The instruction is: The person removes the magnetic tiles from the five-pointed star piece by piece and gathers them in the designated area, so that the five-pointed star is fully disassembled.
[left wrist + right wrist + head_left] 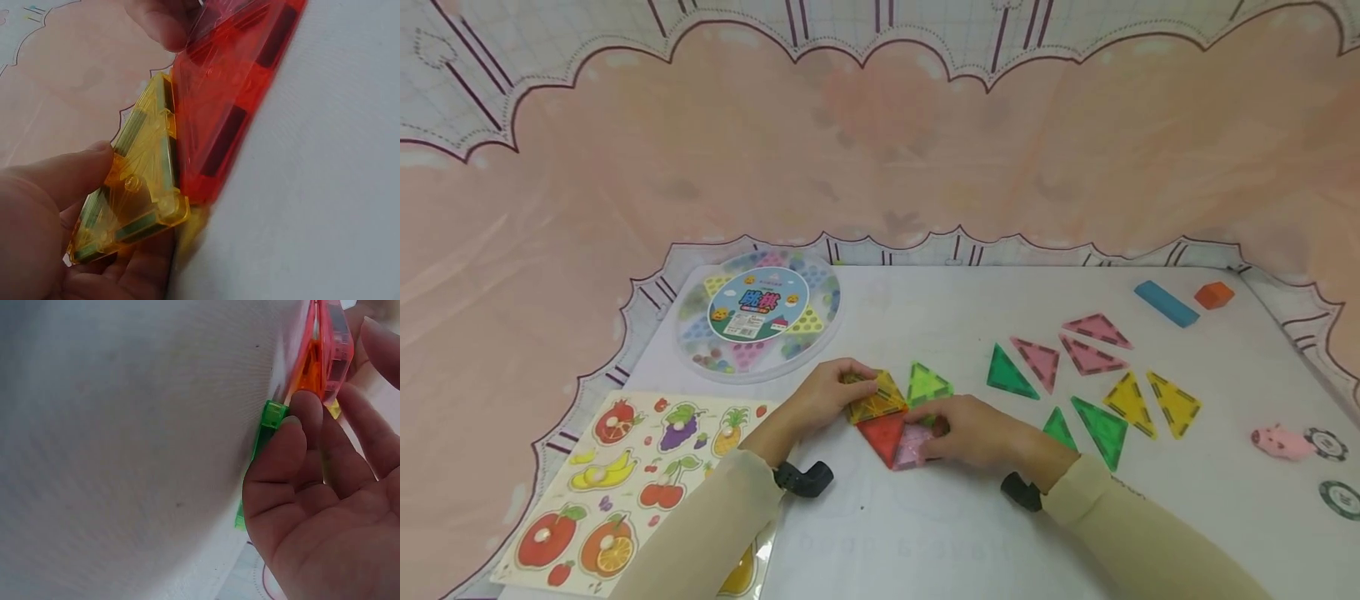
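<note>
Evidently, the left hand [831, 392] pinches a yellow tile [140, 181] between thumb and fingers, with the tile's edge against a red triangular tile [880, 433] on the counter [910, 533]. The right hand [973, 429] bends its fingers over a pink tile [910, 450] beside the red one; whether it grips that tile cannot be told. A light-green tile [927, 383] lies just beyond. Leftward sit a fruit board [632, 425] and a round game box [758, 304].

"跳棋" on the round box [758, 317]
</note>
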The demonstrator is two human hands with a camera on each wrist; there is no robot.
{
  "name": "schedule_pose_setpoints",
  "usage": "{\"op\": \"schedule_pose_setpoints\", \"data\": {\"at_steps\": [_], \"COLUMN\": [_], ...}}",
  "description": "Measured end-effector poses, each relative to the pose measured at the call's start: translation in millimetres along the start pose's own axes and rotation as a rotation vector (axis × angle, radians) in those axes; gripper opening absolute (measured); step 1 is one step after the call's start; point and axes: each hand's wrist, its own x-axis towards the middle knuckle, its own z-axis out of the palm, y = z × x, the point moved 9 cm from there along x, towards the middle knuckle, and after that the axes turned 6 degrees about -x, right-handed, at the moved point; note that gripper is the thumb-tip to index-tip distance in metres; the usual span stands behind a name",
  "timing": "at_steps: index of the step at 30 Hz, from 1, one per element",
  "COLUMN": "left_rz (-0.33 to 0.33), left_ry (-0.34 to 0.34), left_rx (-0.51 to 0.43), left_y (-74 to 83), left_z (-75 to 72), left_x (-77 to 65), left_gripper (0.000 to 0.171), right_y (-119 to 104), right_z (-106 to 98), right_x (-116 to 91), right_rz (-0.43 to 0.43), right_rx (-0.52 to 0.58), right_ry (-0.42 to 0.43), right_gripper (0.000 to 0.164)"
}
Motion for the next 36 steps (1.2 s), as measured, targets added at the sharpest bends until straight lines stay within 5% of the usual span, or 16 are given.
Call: {"op": "schedule_pose_setpoints", "data": {"at_steps": [5, 11, 19, 28, 36], "left_rz": [0.006, 0.008, -0.009, 0.003, 0.047], "left_ry": [0.009, 0.019, 0.009, -0.058, -0.061], "left_rx": [-0.024, -0.035, -0.095, -0.003, -0.014], "left_y": [-1.7, 17.3, -4.5, -2.4, 3.1], "left_z": [-0.2, 1.0, 0.3, 3.7, 8.2], "left_x": [1.4, -12.5, 0.5, 0.9, 1.1], "left_gripper": [0.020, 0.020, 0.024, 0.019, 0.022], "right_y": [-1.7, -3.1, -4.8, 2.3, 10.6], "right_z": [0.6, 2.1, -0.3, -11.2, -33.5], "right_x": [1.2, 3.5, 4.3, 2.9, 25.8], "right_rz": [-0.016, -0.053, -0.045, 0.006, 0.051], "right_rx": [0.022, 0.030, 0.005, 0.007, 0.070], "right_ry": [-0.008, -0.017, 0.005, 0.057, 0.130], "right_gripper": [0.040, 0.040, 0.042, 0.041, 0.033]}}
